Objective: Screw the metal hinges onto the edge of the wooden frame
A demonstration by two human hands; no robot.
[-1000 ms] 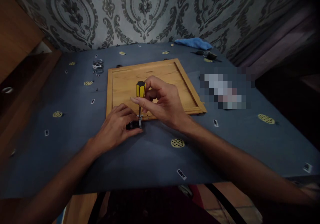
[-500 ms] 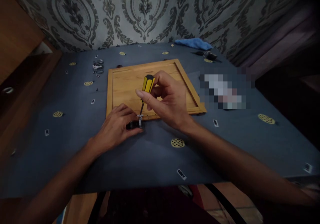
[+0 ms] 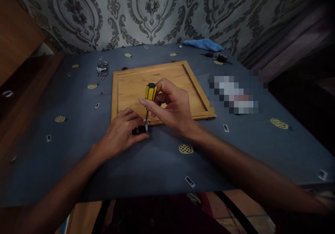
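Note:
A square wooden panel (image 3: pixel 167 73) with a raised frame lies flat on a blue-grey cloth. At the panel's near edge my right hand (image 3: pixel 171 108) is closed around a yellow-and-black screwdriver (image 3: pixel 150 92). The screwdriver stands nearly upright, its tip on a small metal hinge part (image 3: pixel 147 123). Just left of the tip, my left hand (image 3: pixel 121 133) rests on the cloth, its fingers pressed on a small dark piece (image 3: pixel 137 130) joined to that hinge.
More metal hardware (image 3: pixel 102 68) lies at the back left of the table. A blue cloth (image 3: pixel 202 45) and dark tools (image 3: pixel 217 56) sit at the back right. A blurred patch (image 3: pixel 235 94) lies right of the panel. The patterned wall stands close behind.
The screwdriver handle tilted to the right half a second ago and now stands nearly upright again. My left hand has stayed in place.

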